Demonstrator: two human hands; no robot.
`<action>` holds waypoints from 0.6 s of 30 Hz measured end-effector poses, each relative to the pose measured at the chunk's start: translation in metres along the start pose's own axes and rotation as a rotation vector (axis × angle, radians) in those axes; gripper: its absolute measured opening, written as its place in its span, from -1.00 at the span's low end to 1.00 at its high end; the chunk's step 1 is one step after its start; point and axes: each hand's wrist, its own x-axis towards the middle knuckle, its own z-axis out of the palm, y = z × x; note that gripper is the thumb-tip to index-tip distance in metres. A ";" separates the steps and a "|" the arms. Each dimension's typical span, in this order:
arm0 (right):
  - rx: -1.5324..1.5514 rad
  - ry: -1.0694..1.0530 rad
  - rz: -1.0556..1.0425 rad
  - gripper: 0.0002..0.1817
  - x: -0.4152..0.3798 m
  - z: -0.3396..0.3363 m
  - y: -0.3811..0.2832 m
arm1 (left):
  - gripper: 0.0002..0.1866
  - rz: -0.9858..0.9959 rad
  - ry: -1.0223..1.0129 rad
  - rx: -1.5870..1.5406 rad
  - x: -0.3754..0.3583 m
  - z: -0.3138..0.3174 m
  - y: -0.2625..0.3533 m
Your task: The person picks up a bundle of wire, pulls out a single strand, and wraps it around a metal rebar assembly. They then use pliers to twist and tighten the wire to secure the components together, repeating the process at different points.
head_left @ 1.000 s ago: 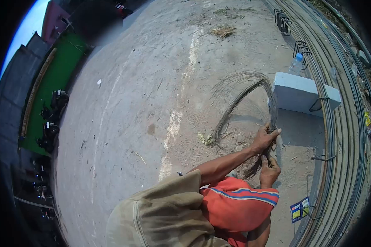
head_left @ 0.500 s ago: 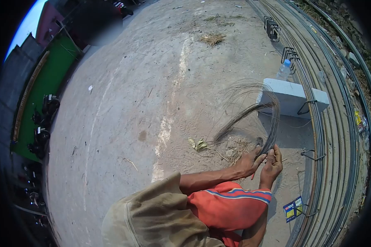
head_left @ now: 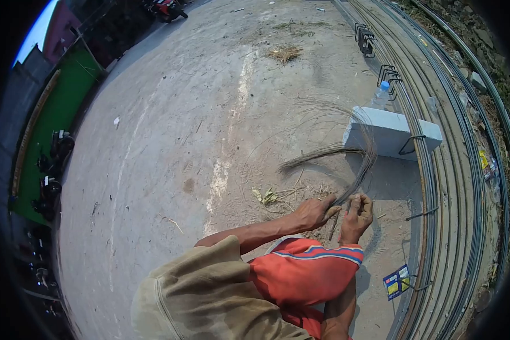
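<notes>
My left hand [head_left: 316,213] is closed around the lower end of a bundle of thin dark tie wire [head_left: 358,180]. The bundle rises from the fist, bends over to the left, and loose strands fan out above it. Close on the right is my right hand [head_left: 357,216], its fingers curled and pinched near the bundle's end. I cannot tell what lies in that pinch. Below the hands a dark thin rod [head_left: 334,225] shows against the dirt. My red-clad knee [head_left: 309,275] stands just below the hands.
Long steel bars [head_left: 436,187] run along the right, with bent stirrups [head_left: 365,41] around them. A pale block [head_left: 388,133] stands beside the bars, a plastic bottle [head_left: 380,95] behind it. A blue-yellow packet [head_left: 396,282] lies lower right. Dry leaves [head_left: 266,196] lie left of the hands.
Both hands have shifted slightly left and down in view, as has the scene. My right hand's fingers have drawn a little away from the bundle, which now reaches lower to the left.
</notes>
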 end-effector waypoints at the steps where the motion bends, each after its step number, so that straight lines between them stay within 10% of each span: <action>1: -0.282 0.007 -0.203 -0.78 0.014 -0.012 0.044 | -0.61 0.075 0.075 0.019 -0.001 -0.001 -0.003; 7: 0.509 0.208 0.444 -0.72 0.010 0.004 -0.005 | -0.61 0.086 0.069 0.075 -0.018 -0.016 -0.002; 15: 0.263 0.314 -0.335 -0.76 0.098 -0.109 -0.193 | -0.64 0.208 -0.113 0.291 -0.040 -0.014 -0.085; 18: -0.036 0.109 -0.332 -0.64 0.100 -0.154 -0.285 | -0.67 0.100 -0.222 0.362 -0.049 0.000 -0.103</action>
